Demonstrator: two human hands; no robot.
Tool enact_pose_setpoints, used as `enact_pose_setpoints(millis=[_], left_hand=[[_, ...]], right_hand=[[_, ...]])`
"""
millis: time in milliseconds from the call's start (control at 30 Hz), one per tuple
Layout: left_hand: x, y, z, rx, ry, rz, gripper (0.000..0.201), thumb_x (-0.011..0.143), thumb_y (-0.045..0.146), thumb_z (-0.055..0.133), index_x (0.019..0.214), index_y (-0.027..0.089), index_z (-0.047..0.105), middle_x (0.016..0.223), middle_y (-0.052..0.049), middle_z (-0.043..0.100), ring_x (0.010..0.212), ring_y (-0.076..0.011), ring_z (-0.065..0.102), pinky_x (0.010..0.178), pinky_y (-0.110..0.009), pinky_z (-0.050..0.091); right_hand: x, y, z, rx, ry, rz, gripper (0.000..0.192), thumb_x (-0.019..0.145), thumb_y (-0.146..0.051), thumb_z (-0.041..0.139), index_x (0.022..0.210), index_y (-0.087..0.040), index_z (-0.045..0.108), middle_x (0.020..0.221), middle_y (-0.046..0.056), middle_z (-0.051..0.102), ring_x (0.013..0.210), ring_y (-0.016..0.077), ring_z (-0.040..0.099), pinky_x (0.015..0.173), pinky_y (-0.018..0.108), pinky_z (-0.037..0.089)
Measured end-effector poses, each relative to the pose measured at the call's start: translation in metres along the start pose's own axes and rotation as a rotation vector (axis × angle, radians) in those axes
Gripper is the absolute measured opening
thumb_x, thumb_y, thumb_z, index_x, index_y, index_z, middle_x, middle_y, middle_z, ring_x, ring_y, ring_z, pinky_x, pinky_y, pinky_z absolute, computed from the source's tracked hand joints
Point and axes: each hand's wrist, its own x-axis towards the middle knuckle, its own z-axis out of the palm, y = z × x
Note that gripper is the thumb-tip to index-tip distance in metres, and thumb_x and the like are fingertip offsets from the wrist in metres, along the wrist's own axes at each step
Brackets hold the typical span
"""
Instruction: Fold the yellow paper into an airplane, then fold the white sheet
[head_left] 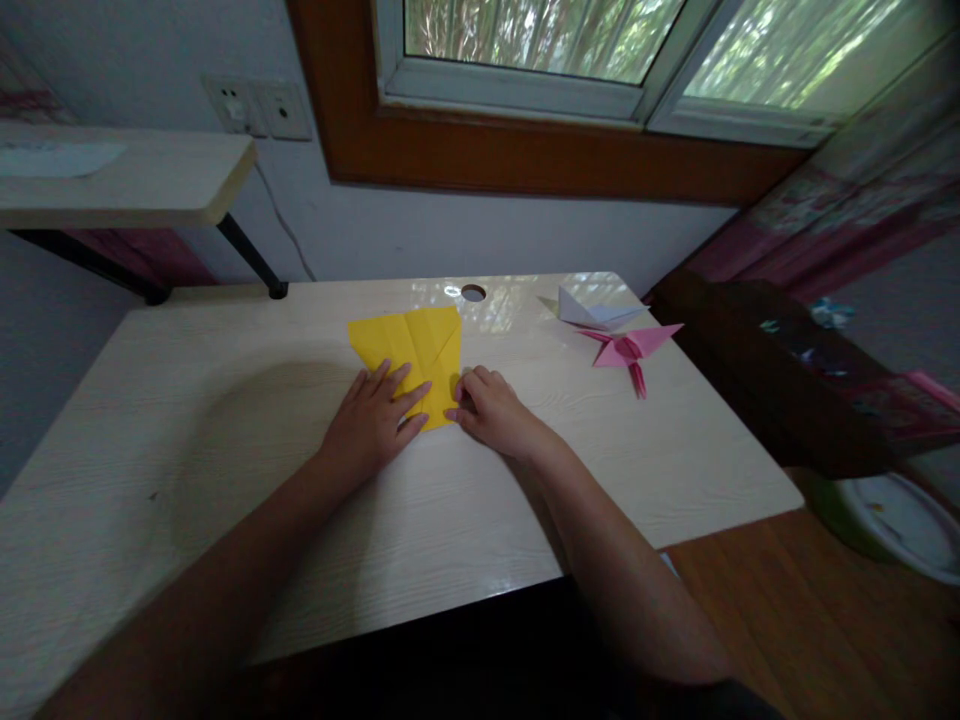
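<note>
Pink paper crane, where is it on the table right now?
In the head view, the pink crane lies on the table toward its far right corner, just in front of a white folded paper and right of the yellow paper.

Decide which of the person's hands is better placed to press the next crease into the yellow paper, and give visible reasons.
Probably the right hand: its fingertips pinch the lower corner of the yellow paper, right where a fold would run. The left hand lies flat on the sheet's lower left part, seemingly pinning it to the desk.
</note>
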Motion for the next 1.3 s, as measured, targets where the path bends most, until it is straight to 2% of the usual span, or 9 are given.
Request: enact_pose_setpoints(millis=[133, 433, 533, 667, 733, 833, 967, 1067, 1300], left_hand=[[0.001, 0.003, -0.004, 0.031, -0.033, -0.022, 0.049, 0.101, 0.047, 0.048, 0.148, 0.034, 0.052, 0.16, -0.006, 0.04, 0.15, -0.0355, 0.031, 0.122, -0.057, 0.025], [0.0, 0.0, 0.0, 0.034, -0.018, -0.012, 0.049, 0.101, 0.049, 0.047, 0.148, 0.035, 0.051, 0.16, -0.006, 0.041, 0.15, -0.0359, 0.031, 0.121, -0.058, 0.026], [0.0, -0.002, 0.001, 0.007, 0.029, 0.006, 0.049, 0.1, 0.049, 0.05, 0.147, 0.033, 0.053, 0.158, -0.008, 0.043, 0.149, -0.0358, 0.032, 0.122, -0.058, 0.027], [-0.001, -0.008, 0.0, -0.04, 0.172, 0.022, 0.057, 0.096, 0.044, 0.059, 0.147, 0.022, 0.049, 0.152, -0.016, 0.044, 0.147, -0.0349, 0.033, 0.123, -0.054, 0.029], [-0.002, -0.011, -0.001, -0.062, 0.237, 0.008, 0.058, 0.093, 0.041, 0.064, 0.146, 0.022, 0.048, 0.15, -0.016, 0.045, 0.145, -0.0346, 0.036, 0.122, -0.054, 0.031], [-0.003, -0.014, -0.001, -0.089, 0.272, -0.005, 0.051, 0.092, 0.039, 0.066, 0.138, 0.024, 0.051, 0.144, -0.014, 0.049, 0.137, -0.0332, 0.044, 0.117, -0.054, 0.038], [-0.003, -0.015, 0.001, -0.084, 0.26, -0.035, 0.041, 0.092, 0.039, 0.066, 0.129, 0.022, 0.057, 0.131, -0.015, 0.056, 0.126, -0.0314, 0.052, 0.11, -0.051, 0.045], [-0.001, -0.017, 0.002, -0.065, 0.208, -0.025, 0.035, 0.095, 0.039, 0.062, 0.126, 0.022, 0.062, 0.126, -0.013, 0.061, 0.123, -0.0298, 0.055, 0.111, -0.05, 0.045], [-0.001, -0.019, 0.006, 0.033, 0.104, -0.029, 0.044, 0.102, 0.038, 0.048, 0.14, 0.018, 0.059, 0.152, -0.014, 0.051, 0.144, -0.0313, 0.042, 0.12, -0.051, 0.035]], right_hand=[[0.001, 0.008, -0.002, 0.051, -0.03, -0.052, 0.018, 0.087, -0.025, 0.074, 0.093, -0.02, 0.057, 0.099, 0.005, 0.06, 0.09, 0.0202, 0.051, 0.084, 0.033, 0.04], [0.002, 0.015, -0.001, 0.122, -0.032, -0.107, 0.018, 0.084, -0.022, 0.076, 0.091, -0.021, 0.058, 0.096, 0.004, 0.062, 0.089, 0.0194, 0.053, 0.084, 0.033, 0.04], [0.002, 0.016, -0.002, 0.168, -0.016, -0.141, 0.021, 0.084, -0.023, 0.077, 0.095, -0.021, 0.059, 0.095, 0.003, 0.061, 0.09, 0.0191, 0.054, 0.086, 0.033, 0.041], [0.002, 0.018, 0.0, 0.192, 0.007, -0.165, 0.027, 0.083, -0.023, 0.078, 0.103, -0.021, 0.06, 0.1, 0.004, 0.061, 0.095, 0.0201, 0.055, 0.089, 0.035, 0.043], [0.002, 0.02, 0.002, 0.202, 0.011, -0.17, 0.03, 0.084, -0.024, 0.078, 0.109, -0.023, 0.062, 0.108, 0.006, 0.061, 0.1, 0.0213, 0.055, 0.091, 0.037, 0.044], [0.002, 0.022, 0.007, 0.205, 0.02, -0.211, 0.026, 0.088, -0.023, 0.074, 0.113, -0.026, 0.067, 0.114, 0.007, 0.059, 0.105, 0.0224, 0.055, 0.094, 0.04, 0.045], [0.003, 0.025, 0.012, 0.174, 0.04, -0.292, 0.023, 0.091, -0.024, 0.07, 0.114, -0.029, 0.071, 0.113, 0.007, 0.058, 0.107, 0.0232, 0.055, 0.095, 0.042, 0.046], [0.003, 0.026, 0.014, 0.145, 0.045, -0.307, 0.024, 0.092, -0.026, 0.07, 0.115, -0.031, 0.072, 0.115, 0.008, 0.058, 0.108, 0.0235, 0.055, 0.095, 0.042, 0.047], [0.004, 0.028, 0.017, 0.138, 0.054, -0.303, 0.02, 0.092, -0.029, 0.071, 0.112, -0.03, 0.073, 0.114, 0.007, 0.058, 0.107, 0.0228, 0.056, 0.095, 0.042, 0.047]])
